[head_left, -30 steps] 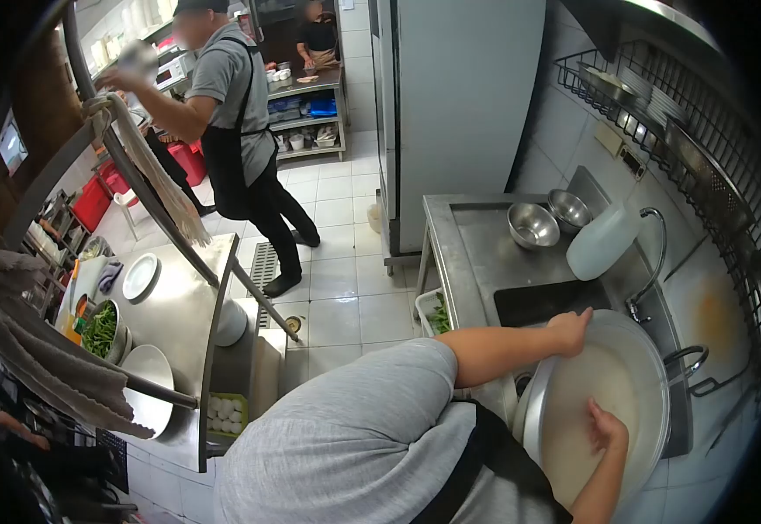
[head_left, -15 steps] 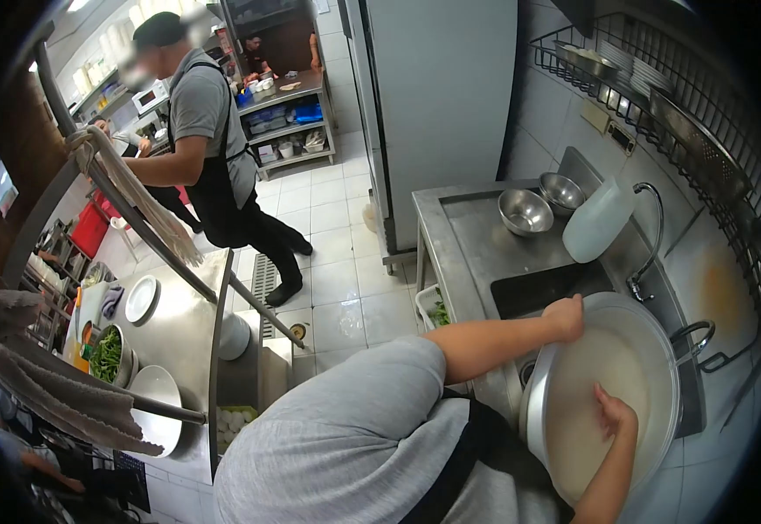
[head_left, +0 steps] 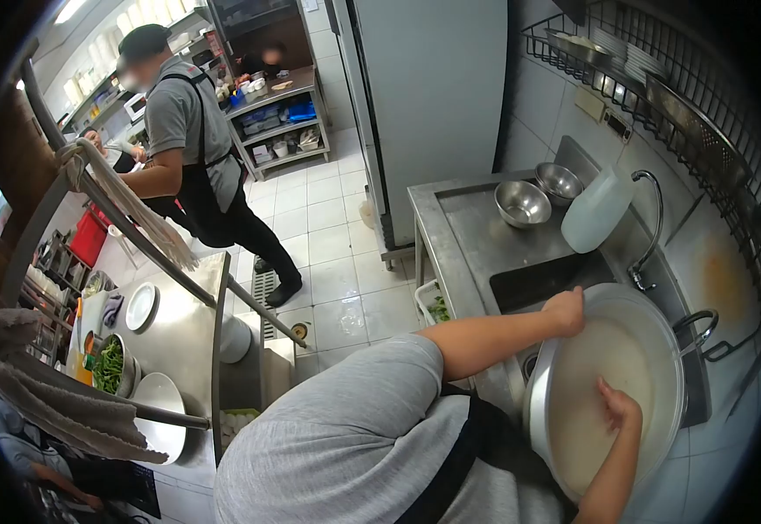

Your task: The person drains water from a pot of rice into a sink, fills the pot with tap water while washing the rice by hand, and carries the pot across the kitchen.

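Observation:
A large silver pot (head_left: 539, 406) stands tilted at the sink, with cloudy whitish liquid (head_left: 586, 428) inside. My left hand (head_left: 564, 313) is closed over its upper rim. Inside the pot, my right hand (head_left: 618, 409) has its thumb and fingers apart at the liquid's surface, and some fingertips are blurred or hidden. What lies beneath the liquid cannot be made out. A curved faucet (head_left: 702, 319) reaches over the pot's right rim, and a thin stream seems to run from it.
Beyond the pot are a sink basin (head_left: 529, 288), a second faucet (head_left: 657, 218), two metal bowls (head_left: 523, 204) and a translucent plastic jug (head_left: 597, 214). A wire rack (head_left: 704, 131) hangs above. A person in an apron (head_left: 201, 131) stands behind a steel counter (head_left: 193, 323) at left.
My right hand has shifted very slightly within the pot, while my left stays on the rim. The view has tilted a little, and the person in the apron has shifted slightly.

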A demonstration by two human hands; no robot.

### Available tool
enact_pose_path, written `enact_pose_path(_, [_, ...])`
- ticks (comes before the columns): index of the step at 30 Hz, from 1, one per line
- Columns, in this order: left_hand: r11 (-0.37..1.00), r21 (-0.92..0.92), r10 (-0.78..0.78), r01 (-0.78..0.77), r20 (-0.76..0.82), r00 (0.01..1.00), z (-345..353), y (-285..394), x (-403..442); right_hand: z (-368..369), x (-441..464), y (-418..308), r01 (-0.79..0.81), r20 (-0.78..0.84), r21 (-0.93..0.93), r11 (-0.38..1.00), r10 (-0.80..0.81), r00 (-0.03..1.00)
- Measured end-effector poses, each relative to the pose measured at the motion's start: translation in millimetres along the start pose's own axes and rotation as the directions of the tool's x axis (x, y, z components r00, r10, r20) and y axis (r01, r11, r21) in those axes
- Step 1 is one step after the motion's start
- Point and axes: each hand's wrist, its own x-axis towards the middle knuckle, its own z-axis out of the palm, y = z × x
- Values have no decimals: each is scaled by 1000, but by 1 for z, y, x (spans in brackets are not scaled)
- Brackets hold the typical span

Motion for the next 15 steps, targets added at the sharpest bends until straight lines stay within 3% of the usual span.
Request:
enact_pose_path(5, [1000,13,2,-2,-12,1000,4,-2,4,-1,2,1,-8,24,3,1000,8,1000])
enact_pose_path(8, [1000,10,25,-25,-28,999,8,-7,8,0,-1,-2,-5,-3,-128,992,5,1000])
enact_pose_path(15, [1000,-2,23,-23,-27,999,7,-6,7,-3,13,7,1,-10,-164,986,-3,1000])
